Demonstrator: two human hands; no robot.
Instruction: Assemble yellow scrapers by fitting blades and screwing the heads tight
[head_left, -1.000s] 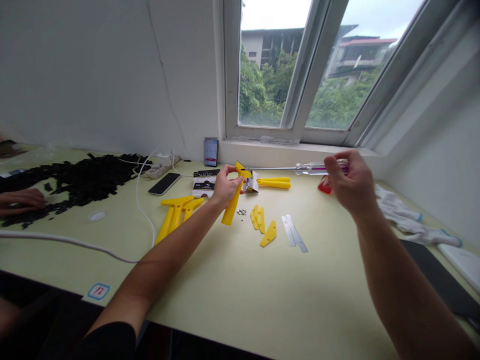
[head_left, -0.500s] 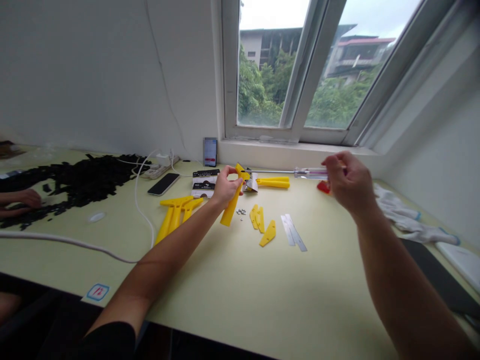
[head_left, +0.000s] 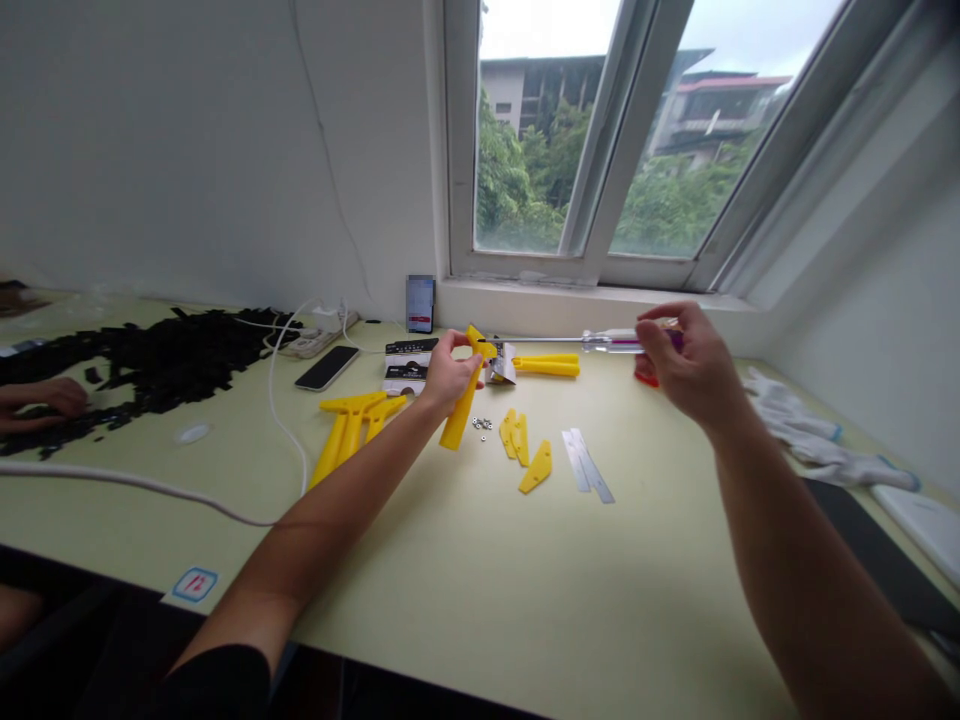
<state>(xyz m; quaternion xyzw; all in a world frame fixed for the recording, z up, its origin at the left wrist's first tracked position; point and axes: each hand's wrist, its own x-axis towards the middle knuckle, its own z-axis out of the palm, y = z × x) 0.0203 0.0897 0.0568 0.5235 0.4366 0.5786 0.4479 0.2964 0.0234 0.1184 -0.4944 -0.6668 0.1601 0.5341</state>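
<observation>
My left hand (head_left: 450, 378) is closed around a yellow scraper (head_left: 460, 418), held up above the table with its handle slanting down. In my right hand (head_left: 694, 362) is a screwdriver (head_left: 609, 341) with a clear and purple handle. Its long shaft lies level, and the tip meets the scraper's head. Under the scraper, several small metal nuts (head_left: 482, 424) sit on the table. Beside them are several flat yellow plates (head_left: 537, 468) with holes and some thin metal blades (head_left: 588, 466). More T-shaped yellow scraper handles (head_left: 349, 425) lie left of my forearm.
Behind my hands are black-and-white packets (head_left: 407, 372), more yellow handles (head_left: 551, 365) and a red object (head_left: 646, 376). A phone (head_left: 327, 368), cables and a black heap (head_left: 187, 350) lie left, near another person's hand (head_left: 49, 398). White gloves (head_left: 810, 430) lie right.
My right hand and the screwdriver have shifted slightly left, and its fingers have shifted on the handle. The scraper in my left hand has moved barely left.
</observation>
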